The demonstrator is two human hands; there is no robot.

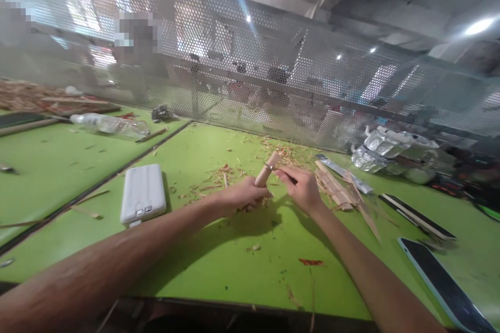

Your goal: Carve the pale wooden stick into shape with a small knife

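Two hands meet at frame centre over a green table (219, 265). Left hand (242, 199) clenched around the lower part of a short wooden stick (267, 169); lower end hidden in the fist. Stick's long axis runs from lower left to upper right, tilted, free end pointing up and away toward the mesh screen (250, 78). Right hand (302, 187) just right of the stick, fingers pinched on a small blade (270, 167); its tip lies against the stick near the upper end. Handle mostly hidden in the grip, exact tool type not clear.

Wood shavings (219, 177) scattered on the table behind and left of the hands, more around the fist. Pile of thin wooden strips (336, 190) just right of the right hand. White ribbed case (143, 193) lies flat, left of centre, well apart from the hands. Clear plastic bottle (111, 126) on its side, upper left. Dark phone (443, 283) at lower right edge. Crumpled foil packaging (390, 153) at right, against the screen. Flat metal ruler-like strip (346, 173) behind the strips. Blurred figures beyond the screen.
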